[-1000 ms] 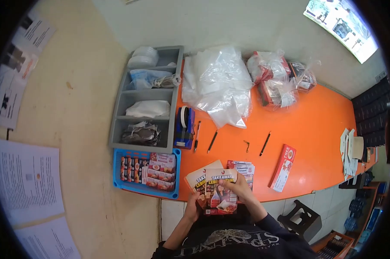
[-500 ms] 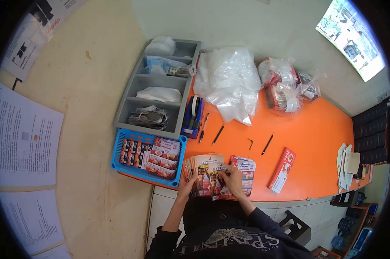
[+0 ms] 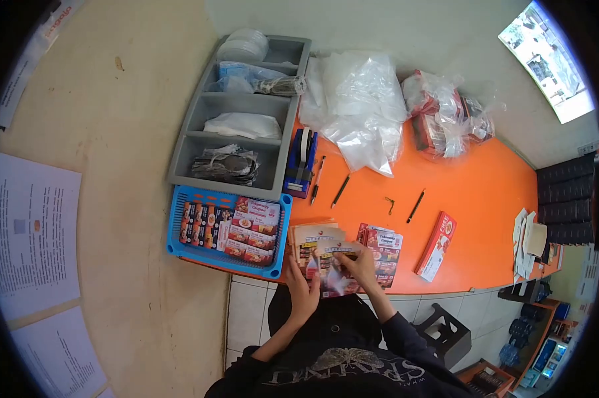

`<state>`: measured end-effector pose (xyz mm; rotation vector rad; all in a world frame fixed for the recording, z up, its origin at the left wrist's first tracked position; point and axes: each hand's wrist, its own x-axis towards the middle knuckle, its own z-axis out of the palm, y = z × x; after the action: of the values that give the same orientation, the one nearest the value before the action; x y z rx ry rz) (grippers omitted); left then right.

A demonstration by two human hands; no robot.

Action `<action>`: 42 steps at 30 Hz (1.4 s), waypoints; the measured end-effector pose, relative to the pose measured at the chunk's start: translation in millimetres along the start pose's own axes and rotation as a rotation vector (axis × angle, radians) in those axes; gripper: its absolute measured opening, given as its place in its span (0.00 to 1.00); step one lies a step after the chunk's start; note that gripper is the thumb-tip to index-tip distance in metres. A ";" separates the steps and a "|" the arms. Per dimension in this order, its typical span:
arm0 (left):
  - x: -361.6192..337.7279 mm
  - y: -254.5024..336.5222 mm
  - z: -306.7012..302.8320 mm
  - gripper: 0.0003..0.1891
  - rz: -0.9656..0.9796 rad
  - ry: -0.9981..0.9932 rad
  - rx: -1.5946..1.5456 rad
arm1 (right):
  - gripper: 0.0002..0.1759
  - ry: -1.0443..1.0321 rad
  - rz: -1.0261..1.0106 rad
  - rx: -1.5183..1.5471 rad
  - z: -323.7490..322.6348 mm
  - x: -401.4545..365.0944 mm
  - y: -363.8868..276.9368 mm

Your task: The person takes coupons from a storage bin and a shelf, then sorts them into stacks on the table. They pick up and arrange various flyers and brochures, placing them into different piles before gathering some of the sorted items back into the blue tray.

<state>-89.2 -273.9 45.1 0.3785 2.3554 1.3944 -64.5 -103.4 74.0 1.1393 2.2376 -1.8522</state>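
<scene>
A fanned stack of printed takeaway flyers (image 3: 316, 249) rests at the near edge of the orange counter (image 3: 478, 205). My left hand (image 3: 301, 286) grips the stack's near left corner. My right hand (image 3: 360, 266) pinches the top flyer (image 3: 336, 273) and lifts its near end off the stack. Just right of them lies a second small pile of red coupon leaflets (image 3: 381, 252), touched by neither hand.
A blue basket (image 3: 180, 249) of sachet packs sits left of the flyers, below a grey compartment tray (image 3: 186, 142). Behind are a blue tape dispenser (image 3: 301, 166), several pens (image 3: 340, 191), a red leaflet box (image 3: 436, 245), clear plastic bags (image 3: 359, 113). Papers hang on the left wall.
The flyers have come down from being held up in both hands to lying fanned on the counter edge. My right hand now peels the top flyer; the camera view shifted slightly.
</scene>
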 end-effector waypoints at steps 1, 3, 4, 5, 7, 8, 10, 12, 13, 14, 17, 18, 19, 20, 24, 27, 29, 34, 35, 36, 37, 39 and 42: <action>-1.1 -0.4 0.8 0.41 0.009 0.045 0.021 | 0.14 0.008 -0.054 -0.042 8.4 3.2 8.4; -4.1 -2.7 -2.0 0.40 -0.026 0.068 0.011 | 0.20 0.052 -0.117 -0.094 16.5 2.0 9.2; -3.3 -3.7 -4.7 0.40 -0.037 0.041 0.006 | 0.21 0.187 -0.284 -0.252 16.3 5.0 13.7; -2.9 -4.0 -7.7 0.40 -0.049 0.014 0.001 | 0.22 0.323 -0.449 -0.411 13.7 9.5 23.0; -2.4 -3.8 -11.3 0.39 -0.066 -0.009 -0.030 | 0.14 0.387 -0.468 -0.309 14.4 9.2 21.5; -1.6 -2.9 -10.7 0.39 -0.071 -0.005 -0.055 | 0.14 0.254 -0.316 -0.156 13.7 6.9 19.6; -0.3 -1.2 -10.7 0.38 -0.076 -0.045 -0.122 | 0.14 -0.011 -0.009 0.142 12.4 0.3 1.4; 0.7 0.3 -13.5 0.37 -0.080 -0.130 -0.201 | 0.13 -0.051 -0.020 0.132 15.4 -0.2 1.2; 0.7 1.4 -13.5 0.37 -0.073 -0.140 -0.191 | 0.12 -0.025 -0.028 0.156 18.5 -0.3 6.5; 1.9 2.2 -14.1 0.38 -0.065 -0.150 -0.178 | 0.12 0.002 -0.036 0.184 21.4 -0.2 9.7; 2.3 8.8 -12.6 0.39 -0.036 -0.147 -0.105 | 0.11 0.097 -0.025 0.164 14.7 4.2 29.2; 1.8 10.2 -11.7 0.40 -0.024 -0.142 -0.075 | 0.11 0.117 -0.029 0.132 13.8 4.8 35.6; 1.0 9.6 -10.8 0.40 -0.036 -0.152 -0.070 | 0.11 0.116 -0.022 0.154 10.8 -3.6 11.6; -0.3 8.5 -9.9 0.40 -0.049 -0.162 -0.065 | 0.11 0.151 -0.040 0.179 10.7 -5.7 8.1; -5.2 12.0 -17.4 0.41 -0.110 -0.233 -0.050 | 0.11 0.300 -0.097 0.270 8.1 -6.1 9.0; -8.4 26.3 -37.6 0.42 0.041 -0.259 -0.047 | 0.12 0.370 -0.161 0.283 3.5 -6.0 24.4; -7.4 42.5 -54.9 0.42 0.028 -0.308 -0.021 | 0.13 0.404 -0.201 0.277 -3.6 -9.4 33.1; 0.8 74.3 -64.4 0.40 -0.061 -0.393 -0.521 | 0.23 0.122 0.039 0.659 -28.8 -56.7 -24.9; 0.9 78.5 -61.9 0.37 -0.149 -0.456 -0.675 | 0.24 0.035 0.079 0.615 -28.5 -68.7 -26.2; 1.5 85.0 -59.1 0.36 -0.238 -0.516 -0.830 | 0.25 -0.053 0.117 0.570 -27.4 -78.9 -27.4; 2.5 104.0 -58.9 0.35 -0.127 -0.344 -0.812 | 0.26 -0.127 0.088 0.522 -23.5 -87.0 -28.5; 2.2 103.3 -65.9 0.35 -0.105 -0.409 -0.625 | 0.27 -0.198 0.007 0.428 -9.5 -99.3 -44.0; 2.7 91.7 -75.3 0.36 -0.090 -0.343 -0.559 | 0.28 -0.342 -0.069 0.095 -5.6 -102.6 -40.7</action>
<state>-121.9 -288.1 158.3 0.3119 1.6104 1.7063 -8.8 -152.2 156.0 0.6941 2.0403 -2.0173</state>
